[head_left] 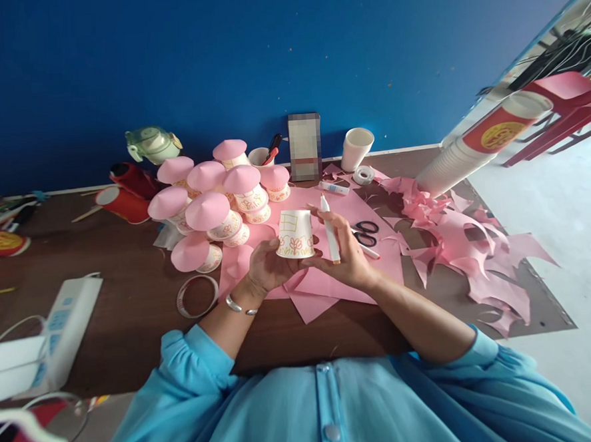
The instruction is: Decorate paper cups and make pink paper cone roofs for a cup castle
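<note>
Left hand gripped an upturned, flower-drawn paper cup; right hand clasped a white marker, also touching the cup.

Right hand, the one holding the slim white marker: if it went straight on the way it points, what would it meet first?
Most likely the small white paper cup with drawn flowers, held by the left hand; the right hand seems to touch its edge, though depth is unclear.

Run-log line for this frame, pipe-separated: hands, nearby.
left hand: holds inverted flower-patterned paper cup | right hand: holds white marker | nearby: cone-topped cups, black-handled scissors, pink paper scraps
</note>
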